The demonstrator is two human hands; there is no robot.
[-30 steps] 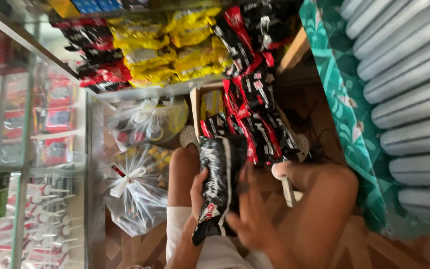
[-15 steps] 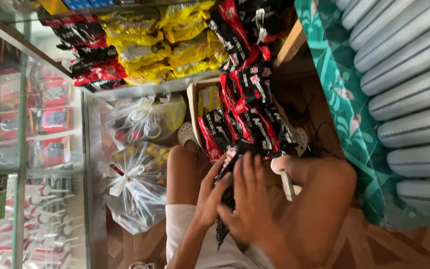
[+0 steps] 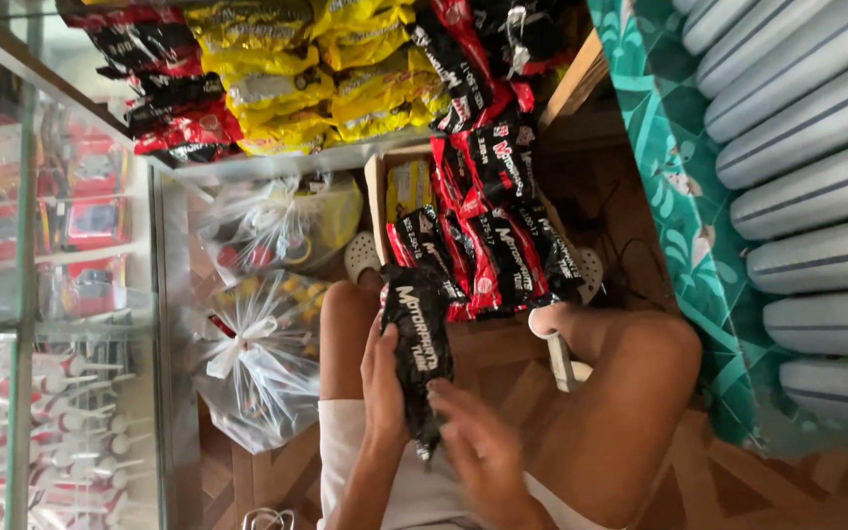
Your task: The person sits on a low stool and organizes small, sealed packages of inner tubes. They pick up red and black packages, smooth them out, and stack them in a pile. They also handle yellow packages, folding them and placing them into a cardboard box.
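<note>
While seated with bare knees apart over a wooden parquet floor (image 3: pixel 738 491), a person grips a long black plastic packet with white lettering (image 3: pixel 418 345) between both hands. The left hand (image 3: pixel 382 388) is closed around the packet's left edge, thumb laid across its front, and the right hand (image 3: pixel 471 442) curls its fingers against the packet's lower end, near the lap. The packet stands nearly upright between the knees, its top just below an open cardboard box (image 3: pixel 377 201) crammed with red-and-black glossy packets (image 3: pixel 503 236) of the same kind. Above the box, a metal-edged shelf (image 3: pixel 277 163) carries stacks of yellow packets (image 3: pixel 345 74) beside more red-and-black ones. Two knotted clear plastic bags (image 3: pixel 252 358) of small goods sit on the floor to the left of the person's leg, next to a glass display case (image 3: pixel 61 294). A teal patterned cloth (image 3: pixel 684 196) hangs at the right.
</note>
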